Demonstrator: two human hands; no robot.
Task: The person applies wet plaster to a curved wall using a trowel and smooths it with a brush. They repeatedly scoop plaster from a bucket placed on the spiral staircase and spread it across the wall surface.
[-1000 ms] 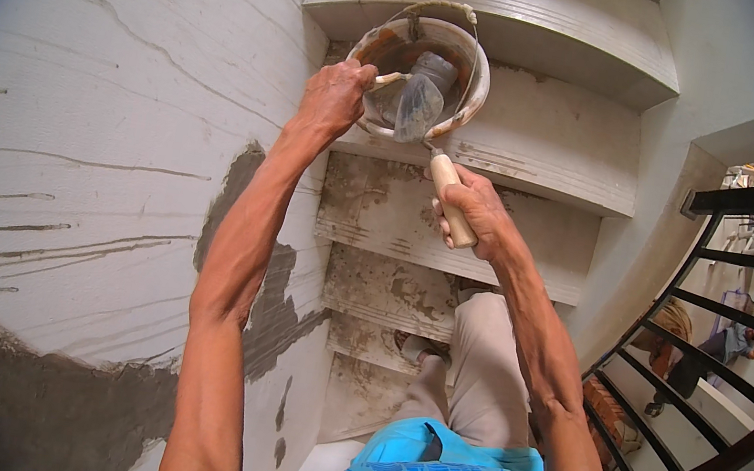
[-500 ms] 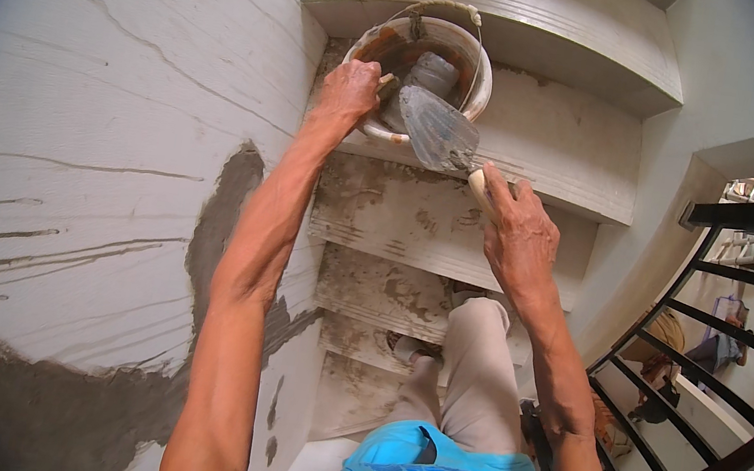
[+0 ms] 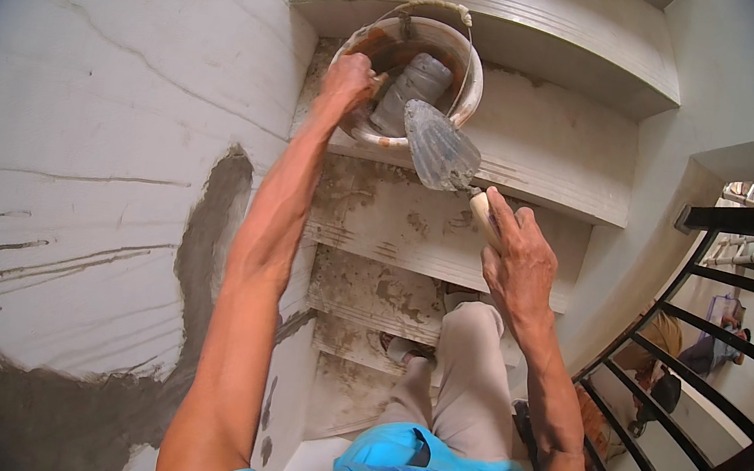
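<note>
A round bucket [image 3: 467,75] with grey mortar inside stands on an upper stair step. My left hand [image 3: 350,82] grips its near rim on the left side. My right hand [image 3: 516,260] holds the wooden handle of a trowel [image 3: 442,148]. The trowel's grey-smeared blade hangs just outside the bucket's lower right rim, over the step edge. A wire handle arches over the back of the bucket.
Rough concrete steps [image 3: 416,231] climb ahead, stained with mortar. A white wall [image 3: 93,128] with a dark wet grey patch [image 3: 209,231] runs on the left. A black curved metal railing [image 3: 720,399] is at right, and a person [image 3: 718,346] sits below beyond it.
The trowel has come out of the bucket and moved down and right, with my right hand drawing back toward me. My left hand stays on the bucket rim.
</note>
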